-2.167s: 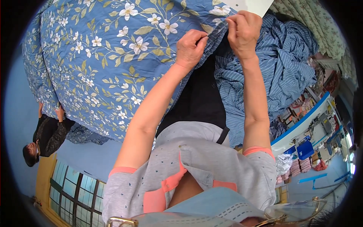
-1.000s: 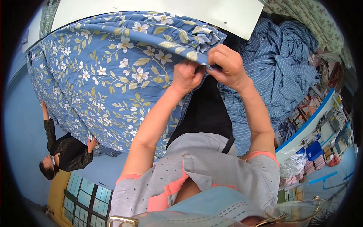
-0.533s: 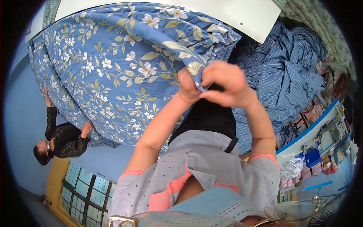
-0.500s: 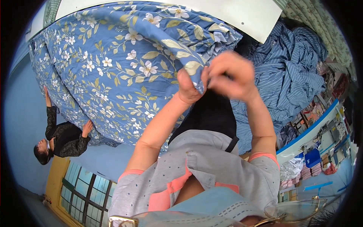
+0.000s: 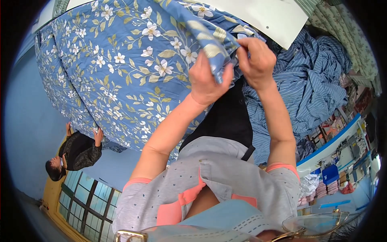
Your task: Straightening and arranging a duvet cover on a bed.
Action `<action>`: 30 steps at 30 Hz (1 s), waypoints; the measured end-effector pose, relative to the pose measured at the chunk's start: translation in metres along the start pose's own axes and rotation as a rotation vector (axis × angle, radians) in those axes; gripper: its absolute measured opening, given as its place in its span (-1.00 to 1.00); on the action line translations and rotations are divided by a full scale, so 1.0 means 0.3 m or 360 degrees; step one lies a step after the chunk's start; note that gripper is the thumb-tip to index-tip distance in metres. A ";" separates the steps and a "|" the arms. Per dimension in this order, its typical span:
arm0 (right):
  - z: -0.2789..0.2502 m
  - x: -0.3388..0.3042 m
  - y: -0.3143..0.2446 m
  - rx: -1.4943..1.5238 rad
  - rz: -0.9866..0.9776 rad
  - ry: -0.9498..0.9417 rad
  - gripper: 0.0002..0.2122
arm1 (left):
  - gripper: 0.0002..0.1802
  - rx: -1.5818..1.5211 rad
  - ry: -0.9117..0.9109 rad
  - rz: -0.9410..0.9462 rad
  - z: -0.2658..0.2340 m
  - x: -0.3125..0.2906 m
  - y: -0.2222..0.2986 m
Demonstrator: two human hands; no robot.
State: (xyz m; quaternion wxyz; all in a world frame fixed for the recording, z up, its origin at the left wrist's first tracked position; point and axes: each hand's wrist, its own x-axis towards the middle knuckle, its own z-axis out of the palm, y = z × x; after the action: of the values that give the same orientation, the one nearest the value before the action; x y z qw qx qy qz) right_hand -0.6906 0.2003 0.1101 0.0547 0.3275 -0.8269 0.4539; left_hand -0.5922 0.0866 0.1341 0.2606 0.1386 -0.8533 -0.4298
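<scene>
Evidently: blue floral cloth (image 5: 117, 80), partly over white tabletop (image 5: 280, 22); right hand (image 5: 259, 62), pinching edge; left hand (image 5: 206, 84), around blurred fold, closure unclear. Advisable: even tension between both.

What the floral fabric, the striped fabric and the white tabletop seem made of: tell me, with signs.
Blue floral fabric: woven cloth, perhaps cotton or a blend, matte; it drapes and folds softly.
Blue striped fabric: similar matte cloth, apparently thin, as it crumples into many creases.
White tabletop: possibly laminate or painted board, flat and smooth-looking; the view leaves it open.
</scene>
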 end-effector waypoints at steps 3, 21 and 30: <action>-0.028 -0.001 -0.087 0.0102 -0.0114 0.0021 -0.81 | -0.65 0.0208 -0.0311 -0.0268 0.006 0.018 0.019; -0.010 0.010 0.064 0.0077 -0.0052 0.0073 -0.75 | -0.64 -0.0093 -0.0236 -0.0498 0.049 0.010 -0.040; -0.017 0.051 -0.015 0.0230 -0.0097 -0.0043 -0.70 | -0.80 -0.0096 -0.0015 -0.0313 0.027 -0.047 -0.090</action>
State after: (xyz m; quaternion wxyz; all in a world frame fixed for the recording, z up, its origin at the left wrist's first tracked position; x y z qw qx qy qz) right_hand -0.7009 0.1950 0.1224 0.0336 0.3616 -0.7824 0.5059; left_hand -0.5849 0.0824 0.1039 0.2171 0.2117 -0.8236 -0.4794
